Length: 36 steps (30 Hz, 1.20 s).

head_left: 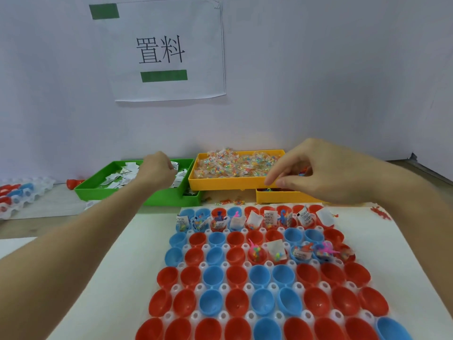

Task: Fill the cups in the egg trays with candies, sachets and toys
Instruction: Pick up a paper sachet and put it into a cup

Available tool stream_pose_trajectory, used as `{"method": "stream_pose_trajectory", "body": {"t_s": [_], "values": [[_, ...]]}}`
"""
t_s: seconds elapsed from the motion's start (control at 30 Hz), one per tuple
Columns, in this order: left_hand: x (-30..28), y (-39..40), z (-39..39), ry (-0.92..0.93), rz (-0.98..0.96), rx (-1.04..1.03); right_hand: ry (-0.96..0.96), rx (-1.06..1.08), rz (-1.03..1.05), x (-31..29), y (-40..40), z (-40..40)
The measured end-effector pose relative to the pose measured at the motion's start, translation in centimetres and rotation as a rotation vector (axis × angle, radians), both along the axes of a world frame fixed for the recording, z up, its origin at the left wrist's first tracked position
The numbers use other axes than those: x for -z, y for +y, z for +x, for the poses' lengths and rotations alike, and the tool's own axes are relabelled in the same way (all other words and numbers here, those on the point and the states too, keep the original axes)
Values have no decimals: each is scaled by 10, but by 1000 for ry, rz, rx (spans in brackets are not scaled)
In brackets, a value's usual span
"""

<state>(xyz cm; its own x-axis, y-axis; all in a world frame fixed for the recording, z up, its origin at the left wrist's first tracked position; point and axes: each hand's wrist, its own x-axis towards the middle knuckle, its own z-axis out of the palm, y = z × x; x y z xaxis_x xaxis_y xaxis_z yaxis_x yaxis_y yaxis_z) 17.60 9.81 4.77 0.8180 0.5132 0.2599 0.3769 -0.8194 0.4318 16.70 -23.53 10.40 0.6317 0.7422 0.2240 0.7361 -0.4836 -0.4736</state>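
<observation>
- Far left, a spare clear plastic egg tray [23,192] with red and blue cups sits on the bench [61,204], out of play.
- Next along, the green plastic bin [90,190] holds small white paper sachets [122,176]. They look feather-light, flat and floppy, so I'd pinch one by an edge or corner to lift it alone.
- The left hand [157,168] is down in that bin, fingers curled over the sachet pile. It seems to be gathering some, though what it grips is hidden.
- Centre stage, the yellow plastic bin [220,181] is heaped with little clear packets of multicoloured candy beads [235,163]. The wrappers are glossy and crinkly, likely slippery, so a firm fingertip pinch looks wise.
- Below it, the big clear egg tray [203,265] lies on a white sheet. Its red and blue plastic half-shell cups [213,277] are filled along the far row and part of the third row, while the near rows are bare.
- On the right, the right hand [311,173] hovers over the yellow bin's front corner, thumb and forefinger closing together. Something orange peeks behind the fingers, but I cannot tell whether it holds anything.
- Under that hand, a second yellow bin [282,196] appears to hold small rubbery toys, mostly hidden.
</observation>
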Motion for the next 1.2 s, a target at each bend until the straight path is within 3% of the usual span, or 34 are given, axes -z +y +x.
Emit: {"method": "stream_pose_trajectory", "body": {"t_s": [0.17,0.43,0.6,0.83,0.9,1.03,1.2], "values": [[5,-2,23,177,66,-66,-22,6,3,-1,-4,2],[9,-1,27,79,-75,-160,-32,14,9,-2,-6,3],[-5,-7,12,-164,-205,-127,-42,28,1,0,-2,3],[-34,-52,-54,-558,-218,11,-58,133,64,4,7,1],[-39,-74,-74,-567,-310,160,7,172,136,5,12,-1],[-45,-112,-90,-384,-429,480,328,175,272,7,23,-11],[-45,-127,-91,-352,-474,670,748,121,408,8,30,-17]]}}
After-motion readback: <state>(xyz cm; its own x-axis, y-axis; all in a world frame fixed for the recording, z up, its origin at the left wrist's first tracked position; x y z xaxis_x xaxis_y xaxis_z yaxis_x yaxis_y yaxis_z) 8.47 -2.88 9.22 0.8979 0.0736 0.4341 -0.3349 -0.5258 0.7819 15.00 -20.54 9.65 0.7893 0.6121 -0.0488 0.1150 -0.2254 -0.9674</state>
